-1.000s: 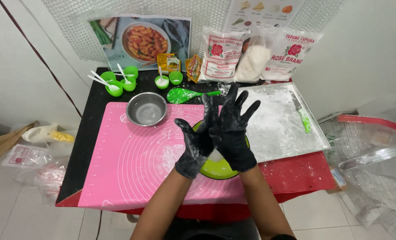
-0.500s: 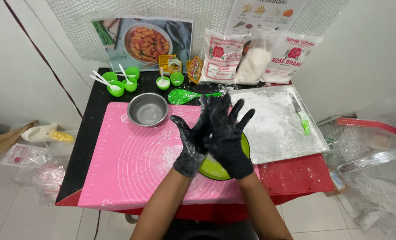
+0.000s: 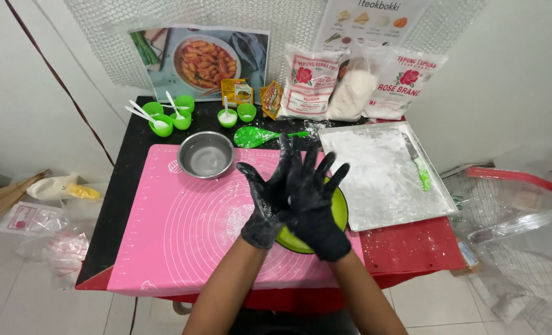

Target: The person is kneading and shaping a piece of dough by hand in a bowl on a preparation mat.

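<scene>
Left hand [image 3: 264,205] pressed against right hand [image 3: 313,205], fingers spread, floury gloves, above green bowl [image 3: 341,214]. Risk: flour shedding onto pink mat [image 3: 183,236], bowl knocked.

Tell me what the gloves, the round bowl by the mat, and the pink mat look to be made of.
Gloves, left hand and right hand: thin black rubbery film, likely nitrile, dusted white.
Round bowl: metal, probably stainless steel; grey with a reflective sheen.
Pink mat: probably silicone; lies flat, matte, printed circles.
</scene>
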